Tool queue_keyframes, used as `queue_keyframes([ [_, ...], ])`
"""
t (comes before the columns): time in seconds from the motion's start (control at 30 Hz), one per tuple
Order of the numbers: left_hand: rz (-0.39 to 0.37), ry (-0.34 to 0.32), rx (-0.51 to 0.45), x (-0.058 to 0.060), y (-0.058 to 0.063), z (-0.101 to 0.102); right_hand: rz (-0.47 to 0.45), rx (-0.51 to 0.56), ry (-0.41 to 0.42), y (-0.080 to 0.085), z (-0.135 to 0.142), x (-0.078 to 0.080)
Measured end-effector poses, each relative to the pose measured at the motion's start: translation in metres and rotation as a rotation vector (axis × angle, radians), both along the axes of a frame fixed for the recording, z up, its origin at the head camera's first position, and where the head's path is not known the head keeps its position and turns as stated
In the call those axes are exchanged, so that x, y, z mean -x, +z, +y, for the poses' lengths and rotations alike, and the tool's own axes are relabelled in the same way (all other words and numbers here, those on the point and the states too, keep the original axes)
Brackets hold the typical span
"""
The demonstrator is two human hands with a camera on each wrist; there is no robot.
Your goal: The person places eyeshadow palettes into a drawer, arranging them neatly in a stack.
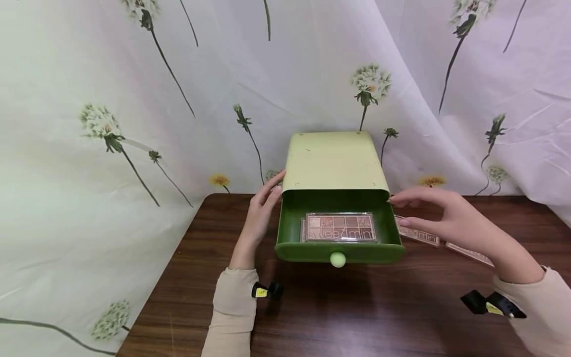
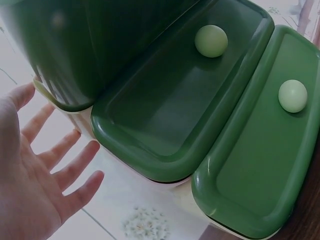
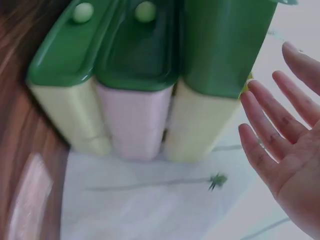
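Note:
A small drawer unit with a pale yellow-green top stands at the back of the table. Its top green drawer is pulled out, and an eyeshadow palette with a clear lid lies inside, over what looks like another one. My left hand rests its extended fingers against the unit's left side. On the opposite side my right hand holds nothing, its fingertips close to the unit's front right edge; contact there is unclear. Both wrist views show straight, spread fingers. Below, the middle drawer and bottom drawer are closed.
Two more palettes lie on the dark wooden table to the right: one palette partly behind my right hand, another palette further right. A white flowered cloth hangs directly behind the unit.

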State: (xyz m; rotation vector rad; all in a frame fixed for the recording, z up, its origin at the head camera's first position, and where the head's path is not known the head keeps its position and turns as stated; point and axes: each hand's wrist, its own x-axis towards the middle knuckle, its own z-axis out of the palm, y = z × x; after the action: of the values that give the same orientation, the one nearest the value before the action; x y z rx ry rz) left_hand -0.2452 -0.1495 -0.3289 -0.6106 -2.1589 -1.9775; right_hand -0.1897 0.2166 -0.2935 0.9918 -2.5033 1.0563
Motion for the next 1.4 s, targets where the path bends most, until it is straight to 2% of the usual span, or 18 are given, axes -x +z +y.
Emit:
queue_keyframes([
  [0.07,-0.002,0.001,0.005,0.002,-0.003,0.000,-0.046,0.029,-0.037,-0.006,0.009,-0.004],
  [0.2,0.000,-0.001,-0.005,0.013,-0.016,-0.004,-0.126,0.045,-0.145,-0.020,0.027,-0.010],
  [0.3,0.012,-0.001,-0.010,0.020,-0.026,-0.006,-0.112,0.016,-0.219,-0.033,0.041,-0.011],
  [0.5,0.035,0.001,-0.006,0.021,-0.028,-0.006,-0.071,-0.011,-0.324,-0.061,0.071,-0.009],
  [0.8,0.050,0.015,0.027,0.022,-0.029,-0.005,-0.152,-0.039,-0.458,-0.095,0.108,-0.006],
  [0.93,0.053,0.016,0.025,0.021,-0.028,-0.005,-0.182,-0.053,-0.488,-0.106,0.120,-0.003],
  [1.17,0.056,0.015,0.021,0.021,-0.028,-0.005,-0.244,-0.072,-0.491,-0.124,0.140,0.002],
  [1.3,0.054,0.016,0.017,0.021,-0.028,-0.005,-0.313,-0.129,-0.514,-0.132,0.146,0.007],
  [1.4,0.053,0.022,0.018,0.022,-0.028,-0.005,-0.333,-0.168,-0.509,-0.138,0.149,0.009],
])
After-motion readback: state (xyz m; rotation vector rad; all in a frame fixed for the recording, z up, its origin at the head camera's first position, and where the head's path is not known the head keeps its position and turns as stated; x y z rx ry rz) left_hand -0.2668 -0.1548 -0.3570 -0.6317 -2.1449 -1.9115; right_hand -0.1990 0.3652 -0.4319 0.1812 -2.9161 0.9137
